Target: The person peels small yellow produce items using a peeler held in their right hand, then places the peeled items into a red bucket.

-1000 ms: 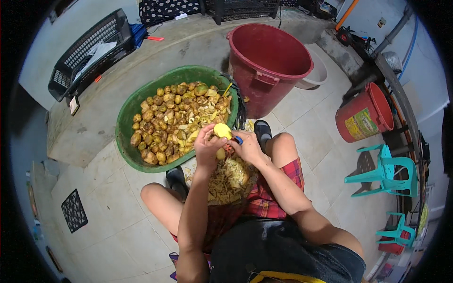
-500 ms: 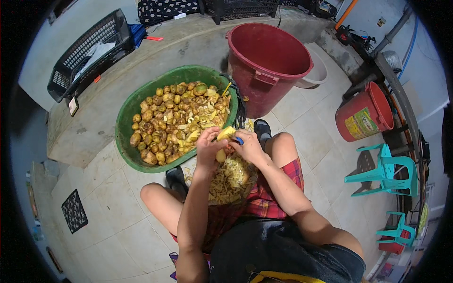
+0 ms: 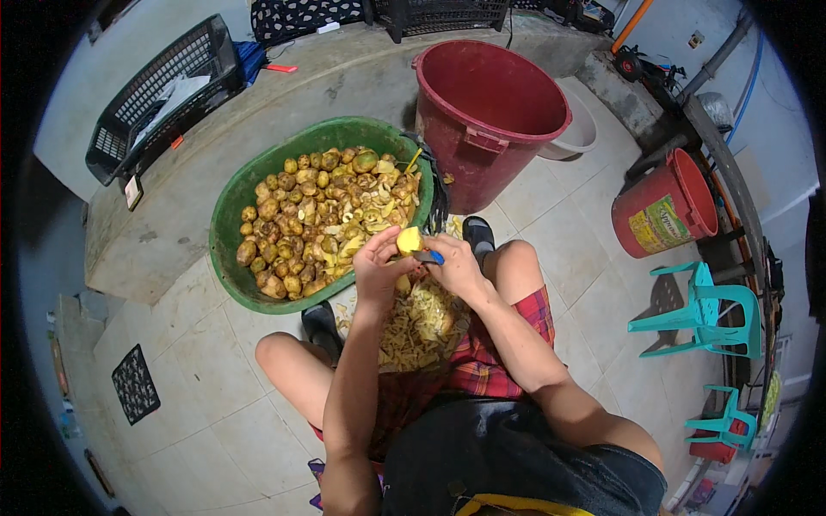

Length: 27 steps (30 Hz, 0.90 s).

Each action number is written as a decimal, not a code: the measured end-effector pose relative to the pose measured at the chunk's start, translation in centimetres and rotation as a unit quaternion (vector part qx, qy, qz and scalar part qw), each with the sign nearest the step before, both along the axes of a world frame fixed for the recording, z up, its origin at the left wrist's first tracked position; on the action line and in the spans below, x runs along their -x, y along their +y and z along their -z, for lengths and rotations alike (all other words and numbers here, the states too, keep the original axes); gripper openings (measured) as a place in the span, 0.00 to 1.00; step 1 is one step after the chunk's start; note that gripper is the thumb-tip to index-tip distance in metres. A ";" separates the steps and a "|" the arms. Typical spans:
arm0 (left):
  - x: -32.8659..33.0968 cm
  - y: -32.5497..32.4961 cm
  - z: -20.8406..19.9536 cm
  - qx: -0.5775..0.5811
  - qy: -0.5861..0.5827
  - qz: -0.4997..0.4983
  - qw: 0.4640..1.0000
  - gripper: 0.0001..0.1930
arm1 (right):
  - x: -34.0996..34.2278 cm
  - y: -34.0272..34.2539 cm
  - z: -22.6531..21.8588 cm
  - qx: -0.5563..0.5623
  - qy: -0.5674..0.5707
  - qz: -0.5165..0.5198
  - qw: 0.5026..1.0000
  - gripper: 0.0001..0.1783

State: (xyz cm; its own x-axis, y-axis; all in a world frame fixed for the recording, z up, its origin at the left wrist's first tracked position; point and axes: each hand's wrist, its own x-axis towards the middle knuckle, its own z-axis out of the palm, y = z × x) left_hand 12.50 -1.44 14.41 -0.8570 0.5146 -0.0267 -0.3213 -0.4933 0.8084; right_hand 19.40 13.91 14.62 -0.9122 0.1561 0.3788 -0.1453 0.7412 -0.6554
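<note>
My left hand (image 3: 376, 268) is closed around a yellow, potato-like piece (image 3: 410, 241) with a bare, smooth top. In my right hand (image 3: 457, 270) is a small blue-handled knife (image 3: 434, 257), its dark blade against the lower edge of the piece. I cannot make out the exact kind of blade. Below both hands, between my legs, a heap of pale yellow strips and peelings (image 3: 417, 340) lies in a container mostly hidden by it. Ahead to the left, a green basin (image 3: 225, 267) holds many brownish-yellow round pieces (image 3: 292, 206), with loose peelings on its right side.
A large red bin (image 3: 452, 163) stands behind the basin, a pale basin (image 3: 581, 129) beside it. At right are a smaller red bucket (image 3: 671, 202) and turquoise plastic chairs (image 3: 701, 310). A black crate (image 3: 163, 95) and a phone (image 3: 133, 193) rest on the concrete ledge (image 3: 129, 249).
The yellow piece has been turned more upright in my left hand, showing its bare top. The blade has shifted to its lower right side, with more of the blue handle visible.
</note>
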 end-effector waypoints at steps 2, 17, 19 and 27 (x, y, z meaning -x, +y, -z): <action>0.4 -0.3 0.4 0.034 0.042 0.002 0.999 0.31 | 0.0 -0.1 0.0 -0.011 0.013 -0.008 1.000 0.18; 0.3 -0.3 -0.6 -0.025 -0.036 0.006 0.999 0.33 | 0.6 -0.2 0.3 -0.002 0.032 0.019 0.999 0.11; 0.4 -0.6 -0.3 -0.017 -0.024 0.004 1.000 0.32 | 0.5 -0.4 0.0 -0.031 0.048 0.007 0.998 0.11; -0.2 -0.5 -0.6 0.009 -0.041 0.018 0.999 0.29 | 0.8 0.6 -0.1 0.062 -0.168 0.018 0.984 0.11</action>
State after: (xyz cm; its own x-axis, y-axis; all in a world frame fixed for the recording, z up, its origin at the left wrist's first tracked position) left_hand 12.73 -1.94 15.00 -0.8331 0.5430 -0.1051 -0.4030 -0.4658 0.7878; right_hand 18.61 14.53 14.72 -0.9758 0.2159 0.0335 0.1187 0.6529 -0.7481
